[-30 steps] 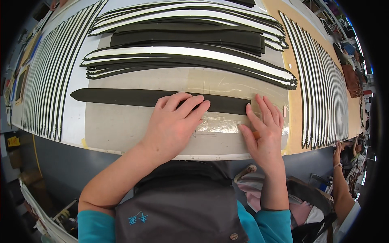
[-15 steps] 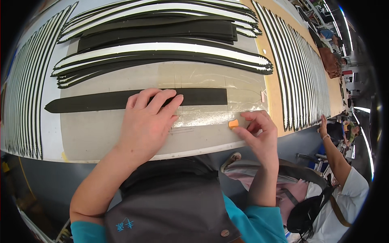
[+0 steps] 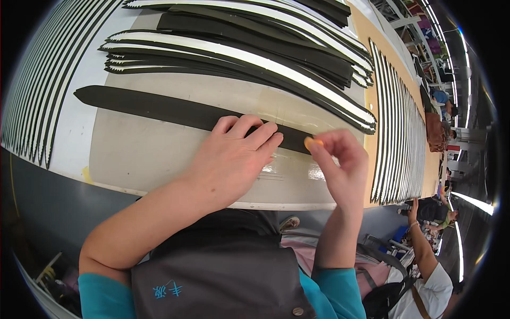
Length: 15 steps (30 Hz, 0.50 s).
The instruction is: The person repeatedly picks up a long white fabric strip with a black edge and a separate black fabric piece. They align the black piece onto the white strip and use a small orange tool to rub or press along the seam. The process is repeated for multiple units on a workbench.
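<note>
A long black strip (image 3: pixel 154 108), pointed at its left end, lies slanted across the grey work surface. My left hand (image 3: pixel 234 154) rests on it from above, fingers stretched out and slightly apart, pressing on the strip's right half. Between thumb and fingertips my right hand (image 3: pixel 340 159) pinches a small orange block (image 3: pixel 309 142), partly hidden by the fingers. The block is at the strip's right end and seems to touch it; the fingers cover the very edge. Faint drawn lines (image 3: pixel 272 177) show on the surface beside my left fingertips.
Beyond the strip lie piles of black strips with white bands (image 3: pixel 223 50) and plain black strips (image 3: pixel 265 40). Rows of banded strips stand at left (image 3: pixel 58 69) and right (image 3: pixel 396 127). A co-worker's arm (image 3: pixel 422 250) reaches to the table edge at right.
My right hand has moved up and left with the orange block, onto the strip's right end. My left hand stays on the strip. The view has turned, so the strip now slants.
</note>
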Motion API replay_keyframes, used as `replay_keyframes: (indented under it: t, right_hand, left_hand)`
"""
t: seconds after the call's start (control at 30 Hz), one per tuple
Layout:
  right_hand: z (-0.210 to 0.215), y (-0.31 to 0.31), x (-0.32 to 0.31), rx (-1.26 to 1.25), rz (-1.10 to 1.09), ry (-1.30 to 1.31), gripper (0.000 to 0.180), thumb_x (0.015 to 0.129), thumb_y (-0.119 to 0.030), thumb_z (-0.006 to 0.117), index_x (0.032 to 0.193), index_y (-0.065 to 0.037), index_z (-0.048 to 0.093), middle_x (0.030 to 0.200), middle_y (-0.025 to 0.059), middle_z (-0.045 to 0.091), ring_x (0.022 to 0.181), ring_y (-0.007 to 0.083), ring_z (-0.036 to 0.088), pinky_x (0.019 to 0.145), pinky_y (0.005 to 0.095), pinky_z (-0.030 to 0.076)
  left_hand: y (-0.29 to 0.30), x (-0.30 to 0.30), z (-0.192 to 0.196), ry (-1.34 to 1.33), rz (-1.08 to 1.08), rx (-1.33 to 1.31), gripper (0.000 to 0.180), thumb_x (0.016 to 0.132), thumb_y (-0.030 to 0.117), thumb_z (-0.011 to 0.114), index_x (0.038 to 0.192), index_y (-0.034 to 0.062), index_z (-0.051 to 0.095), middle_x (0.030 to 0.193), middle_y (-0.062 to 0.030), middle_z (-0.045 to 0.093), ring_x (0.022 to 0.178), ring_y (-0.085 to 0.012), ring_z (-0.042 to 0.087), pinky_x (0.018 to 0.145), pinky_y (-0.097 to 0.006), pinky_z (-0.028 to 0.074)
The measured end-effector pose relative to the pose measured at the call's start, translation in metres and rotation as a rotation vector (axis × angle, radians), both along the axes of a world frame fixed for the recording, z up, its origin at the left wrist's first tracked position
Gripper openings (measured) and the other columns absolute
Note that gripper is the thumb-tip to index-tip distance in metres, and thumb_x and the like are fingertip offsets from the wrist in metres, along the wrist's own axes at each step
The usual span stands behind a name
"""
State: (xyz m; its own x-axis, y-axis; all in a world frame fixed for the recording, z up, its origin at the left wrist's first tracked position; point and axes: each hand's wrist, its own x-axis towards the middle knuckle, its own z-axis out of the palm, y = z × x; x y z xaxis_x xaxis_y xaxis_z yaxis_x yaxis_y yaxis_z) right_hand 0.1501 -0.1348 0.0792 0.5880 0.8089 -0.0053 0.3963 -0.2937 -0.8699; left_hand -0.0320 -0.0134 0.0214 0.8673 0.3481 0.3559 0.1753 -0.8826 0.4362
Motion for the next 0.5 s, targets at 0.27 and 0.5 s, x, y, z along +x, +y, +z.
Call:
replay_keyframes:
  t: [0.27,0.5]
  right_hand:
    - [-0.023,0.042,0.002,-0.096,-0.038,0.146,0.007,0.090,-0.003,0.073,0.093,0.002,0.069,0.080,0.0027,0.069,0.071,0.0058,0.060,0.064,0.0213,0.050]
    - [-0.026,0.043,0.000,-0.107,-0.052,0.133,0.006,0.089,-0.002,0.073,0.091,0.002,0.069,0.080,0.0024,0.068,0.070,0.0057,0.060,0.064,0.0212,0.050]
  left_hand:
    - [0.001,0.001,0.000,-0.013,-0.002,-0.007,0.040,0.086,0.018,0.074,0.125,0.0082,0.068,0.127,-0.0022,0.062,0.119,-0.0232,0.055,0.100,-0.041,0.044]
    - [0.001,0.001,0.000,-0.010,-0.005,-0.036,0.040,0.086,0.018,0.075,0.124,0.0076,0.068,0.127,-0.0022,0.062,0.119,-0.0231,0.054,0.100,-0.041,0.044]
